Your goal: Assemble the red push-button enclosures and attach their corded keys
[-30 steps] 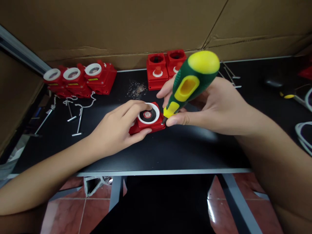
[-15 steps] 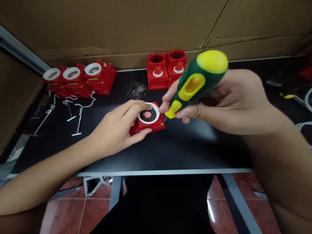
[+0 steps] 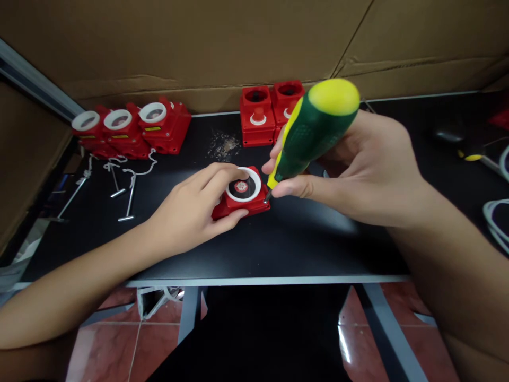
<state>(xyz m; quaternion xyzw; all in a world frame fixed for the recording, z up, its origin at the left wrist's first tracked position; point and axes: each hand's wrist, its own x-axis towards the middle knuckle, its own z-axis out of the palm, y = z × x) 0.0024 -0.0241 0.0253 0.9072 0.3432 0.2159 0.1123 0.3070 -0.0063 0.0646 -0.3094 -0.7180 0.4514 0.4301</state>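
My left hand (image 3: 202,204) grips a small red box (image 3: 254,206) from its left side, thumb along the near edge and fingers over a white ring (image 3: 257,185) on its top. Inside the ring sits a dark disc with a red and white emblem. My right hand (image 3: 353,170) is wrapped round a green and yellow screwdriver (image 3: 314,127), which leans to the right. Its tip touches the screw at the box's right corner. The left end of the box is hidden under my left hand.
Several red boxes with white rings (image 3: 152,112) stand at the back left, small metal hammers (image 3: 129,196) hanging from them on cords. Two red boxes (image 3: 257,127) stand behind the work spot, beside scattered debris (image 3: 225,146). White cable (image 3: 495,223) lies at the right. Cardboard (image 3: 207,42) walls the back.
The screwdriver handle has turned about its axis and shifted slightly left, with my right hand turning along. My left hand and the red box have stayed in place.
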